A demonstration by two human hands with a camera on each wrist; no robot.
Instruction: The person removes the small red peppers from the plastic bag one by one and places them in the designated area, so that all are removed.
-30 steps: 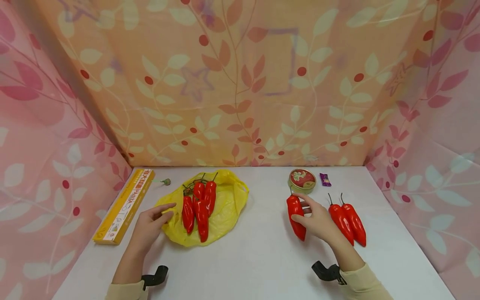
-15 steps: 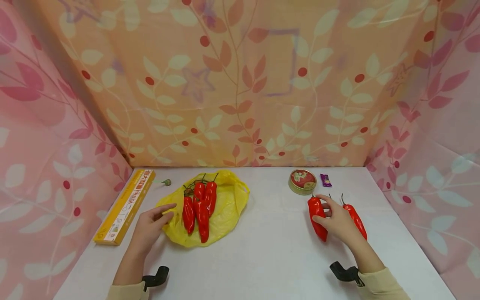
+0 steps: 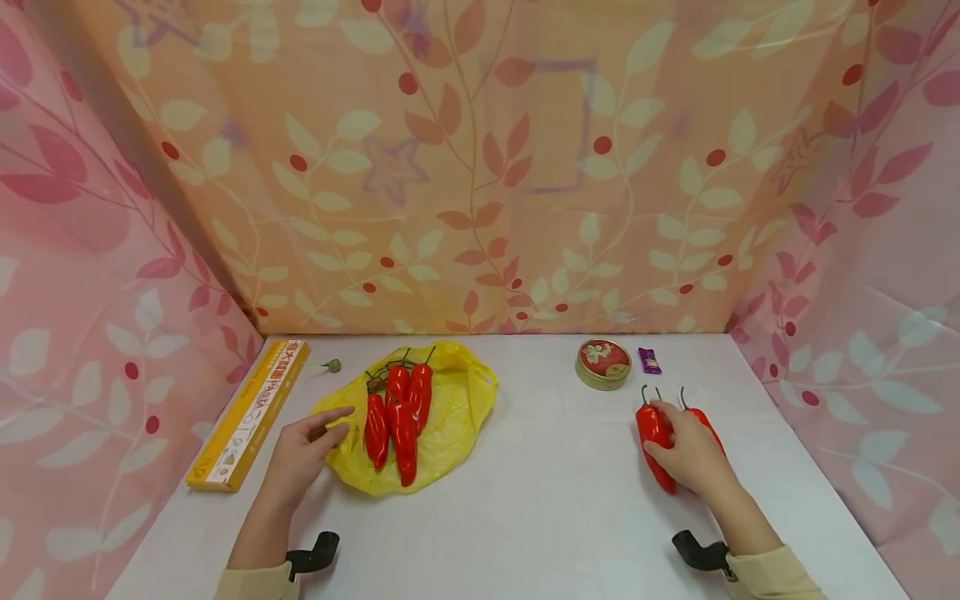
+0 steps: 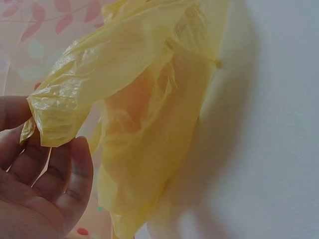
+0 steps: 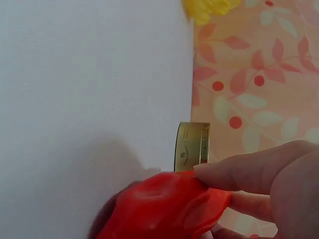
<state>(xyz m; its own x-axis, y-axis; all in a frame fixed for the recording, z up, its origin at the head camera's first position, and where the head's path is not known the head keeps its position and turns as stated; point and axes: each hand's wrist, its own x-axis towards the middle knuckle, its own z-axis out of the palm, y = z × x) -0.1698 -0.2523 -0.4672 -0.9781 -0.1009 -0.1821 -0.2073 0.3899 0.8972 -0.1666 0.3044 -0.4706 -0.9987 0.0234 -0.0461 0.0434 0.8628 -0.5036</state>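
My left hand pinches the rim of a yellow plastic bag, whose fold shows between thumb and fingers in the left wrist view. Several red chili peppers lie on the spread bag, stems pointing away from me. On the right side, my right hand grips another red chili pepper by its side, thumb across it. That pepper sits against two more; one red pepper peeks out past the hand, and of the middle one little but the stem shows. The right wrist view has the gripped pepper up close.
A round red-and-gold tin stands behind the right hand, with a small purple wrapped packet beside it. A yellow pasta box lies at the left, near a small dried seed pod. Patterned cloth walls the white table.
My right hand has carried its pepper rightward, and slightly toward me at the end, bringing it beside the other two. The left hand and the bag stay put.
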